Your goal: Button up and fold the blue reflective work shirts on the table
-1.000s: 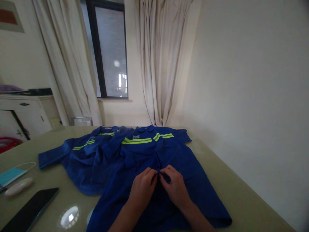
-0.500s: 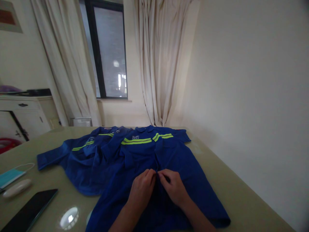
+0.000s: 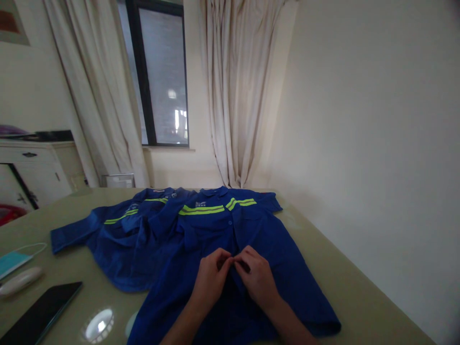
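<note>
A blue work jacket [image 3: 287, 268] with yellow-green reflective stripes lies front up, its collar at the far side. My left hand [image 3: 212, 273] and my right hand [image 3: 256, 275] meet at its front opening, fingertips pinched close together on the edges of the cloth. Both hands are closed on the jacket; whether a button is between the fingers I cannot tell. A small button [image 3: 230, 223] shows on the placket above them. To the left, a second blue jacket [image 3: 122, 254] with similar stripes lies spread out, partly under the first one's sleeve.
On the table [image 3: 359, 287] at the left lie a black phone [image 3: 41, 311], a whitish oval object [image 3: 21, 281] and a blue face mask [image 3: 14, 262]. A wall [image 3: 377, 167] runs along the right side. Curtains [image 3: 237, 96] hang by the window behind.
My fingertips have come closer together at the jacket's opening, and both hands have tilted slightly. A button above them now shows. The view has shifted a little.
</note>
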The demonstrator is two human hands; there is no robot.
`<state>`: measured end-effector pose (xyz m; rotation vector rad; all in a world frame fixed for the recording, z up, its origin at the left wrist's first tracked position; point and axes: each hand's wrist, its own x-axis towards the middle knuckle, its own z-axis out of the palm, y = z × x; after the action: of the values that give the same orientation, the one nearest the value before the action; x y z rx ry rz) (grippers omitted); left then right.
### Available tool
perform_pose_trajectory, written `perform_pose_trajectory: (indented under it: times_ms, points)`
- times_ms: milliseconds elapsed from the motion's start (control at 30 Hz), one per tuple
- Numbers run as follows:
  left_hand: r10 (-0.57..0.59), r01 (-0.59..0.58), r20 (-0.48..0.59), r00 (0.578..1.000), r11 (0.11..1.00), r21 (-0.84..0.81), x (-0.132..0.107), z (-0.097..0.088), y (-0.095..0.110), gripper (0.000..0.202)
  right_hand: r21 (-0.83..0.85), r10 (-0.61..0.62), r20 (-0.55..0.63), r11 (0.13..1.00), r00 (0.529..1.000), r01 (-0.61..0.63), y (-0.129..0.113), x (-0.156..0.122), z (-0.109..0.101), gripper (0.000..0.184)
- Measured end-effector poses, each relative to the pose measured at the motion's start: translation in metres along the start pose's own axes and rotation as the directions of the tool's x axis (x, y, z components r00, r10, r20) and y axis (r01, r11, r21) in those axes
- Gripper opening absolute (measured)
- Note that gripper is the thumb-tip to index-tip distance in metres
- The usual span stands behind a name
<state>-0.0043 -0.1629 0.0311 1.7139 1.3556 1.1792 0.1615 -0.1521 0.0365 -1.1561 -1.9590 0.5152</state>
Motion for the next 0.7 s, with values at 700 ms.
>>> perform_pose_trajectory:
  times_ms: [700]
  points:
    - [0.081, -0.085, 0.025, 0.996, 0.948, 0.306, -0.006, 0.003, -0.01, 0.021, 0.441, 0.35, 0.116, 0.82, 0.929, -0.364, 0.026, 0.008, 0.014, 0.032]
